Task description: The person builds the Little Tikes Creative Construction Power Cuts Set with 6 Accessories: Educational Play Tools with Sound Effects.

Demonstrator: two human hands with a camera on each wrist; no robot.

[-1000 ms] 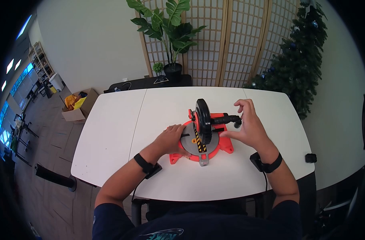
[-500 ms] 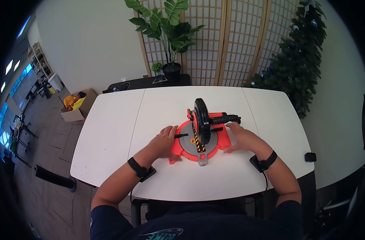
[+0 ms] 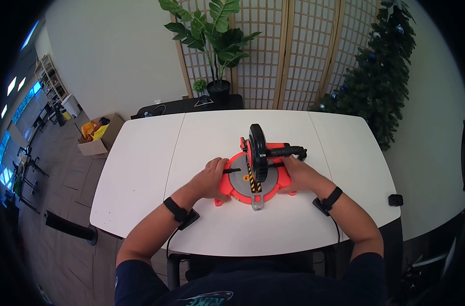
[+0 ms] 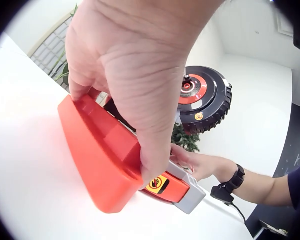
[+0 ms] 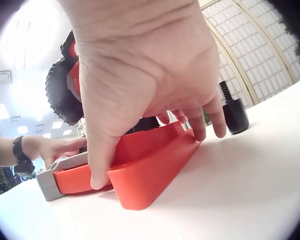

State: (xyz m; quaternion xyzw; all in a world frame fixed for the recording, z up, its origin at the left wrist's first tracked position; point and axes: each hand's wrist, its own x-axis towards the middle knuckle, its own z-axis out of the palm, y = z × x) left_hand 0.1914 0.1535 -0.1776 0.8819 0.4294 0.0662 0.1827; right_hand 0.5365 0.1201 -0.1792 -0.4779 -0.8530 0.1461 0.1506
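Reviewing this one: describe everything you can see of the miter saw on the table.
The miter saw stands upright on the white table. Its red base, seemingly plastic, carries a round grey plate with a yellow-and-black striped strip and a grey tab at the near edge. Above stands a black, tooth-rimmed disc with red at its centre; a black handle extends right. The left hand and right hand grip the base's sides.

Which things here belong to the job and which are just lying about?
Likely in the job:
red-and-black miter saw with grey turntable, gripped by left hand and right hand
white table under it

Likely just lying about:
small black block, table's right edge
brown cardboard box
leafy plant in black pot
decorated green tree
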